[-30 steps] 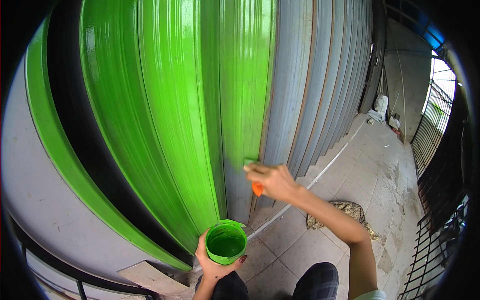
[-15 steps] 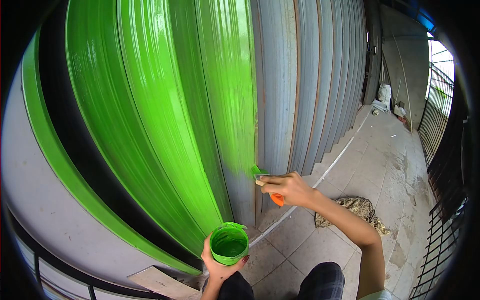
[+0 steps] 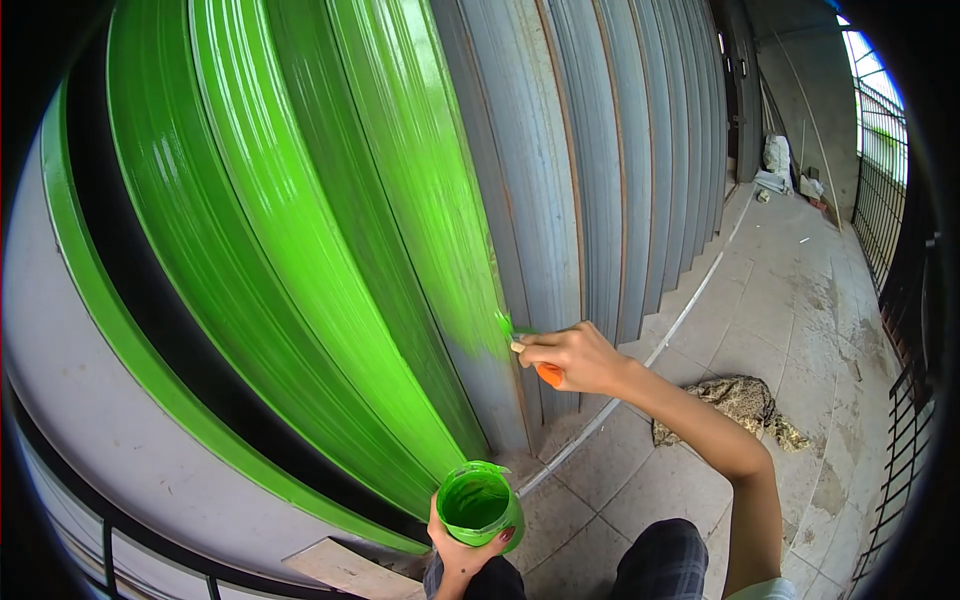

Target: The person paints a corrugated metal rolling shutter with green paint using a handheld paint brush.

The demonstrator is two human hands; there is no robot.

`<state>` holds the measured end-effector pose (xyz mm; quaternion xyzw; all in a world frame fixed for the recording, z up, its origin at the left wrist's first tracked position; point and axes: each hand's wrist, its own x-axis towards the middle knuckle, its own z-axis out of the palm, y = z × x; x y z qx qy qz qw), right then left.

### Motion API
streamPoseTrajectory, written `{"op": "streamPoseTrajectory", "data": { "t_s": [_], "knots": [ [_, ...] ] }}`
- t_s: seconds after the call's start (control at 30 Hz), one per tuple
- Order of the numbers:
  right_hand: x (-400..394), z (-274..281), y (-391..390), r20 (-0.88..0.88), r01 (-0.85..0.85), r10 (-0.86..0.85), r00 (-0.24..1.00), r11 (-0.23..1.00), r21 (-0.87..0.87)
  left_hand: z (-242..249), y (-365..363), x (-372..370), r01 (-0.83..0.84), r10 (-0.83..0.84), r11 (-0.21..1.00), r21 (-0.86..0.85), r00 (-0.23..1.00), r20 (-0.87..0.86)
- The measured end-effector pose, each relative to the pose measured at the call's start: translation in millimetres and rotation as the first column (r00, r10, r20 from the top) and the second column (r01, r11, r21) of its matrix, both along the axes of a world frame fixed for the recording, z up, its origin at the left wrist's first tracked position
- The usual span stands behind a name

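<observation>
My right hand (image 3: 577, 360) is closed around a paintbrush (image 3: 504, 324) with an orange-ended handle. Its green bristles meet the edge of a folding metal door panel (image 3: 430, 190), just where wet green paint gives way to bare grey metal. My left hand (image 3: 462, 550) is wrapped round a paint can (image 3: 480, 503), open at the top and coated in green, with green paint inside. The can is held low, beside the foot of the painted panels. Grey unpainted panels (image 3: 540, 150) run off to the right.
A patterned cloth (image 3: 735, 405) lies crumpled on the tiled floor (image 3: 600, 480). A white floor track (image 3: 690, 310) runs along the door's foot. Dark metal grilles (image 3: 890, 470) stand at the right. A flat board (image 3: 350, 568) lies at lower left, and bags (image 3: 776, 160) sit far back.
The brush has moved slightly up to the panel's right edge, its bristles now turned more upright. My view has shifted, so the can appears lower and further right.
</observation>
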<state>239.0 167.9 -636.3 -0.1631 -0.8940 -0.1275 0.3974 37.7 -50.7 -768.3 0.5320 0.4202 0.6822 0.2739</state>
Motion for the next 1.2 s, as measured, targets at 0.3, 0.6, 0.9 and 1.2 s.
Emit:
{"op": "streamPoseTrajectory", "data": {
  "t_s": [0.3, 0.6, 0.9, 1.2],
  "knots": [
    [-40.0, 56.2, -1.1, -0.667, -0.027, 0.145, 0.731, 0.983, 0.184, -7.8, 5.9, 1.5, -0.023, 0.023, 1.000, -0.013, 0.999, -0.047],
    [-42.2, 38.0, -7.9, -0.777, -0.023, 0.094, 0.622, 0.995, 0.102, -5.5, 4.4, 0.2, -0.025, 0.023, 0.999, -0.029, 0.998, -0.065],
    [-41.7, 37.0, -11.5, -0.778, -0.003, 0.113, 0.618, 0.990, 0.141, -8.4, 6.3, -1.1, -0.026, 0.025, 0.999, -0.024, 0.998, -0.052],
    [-41.2, -20.9, -15.3, -0.683, 0.051, -0.019, 0.731, 0.998, 0.027, -10.2, 11.5, -1.6, -0.034, 0.032, 0.999, -0.026, 0.998, -0.061]
  ]
}}
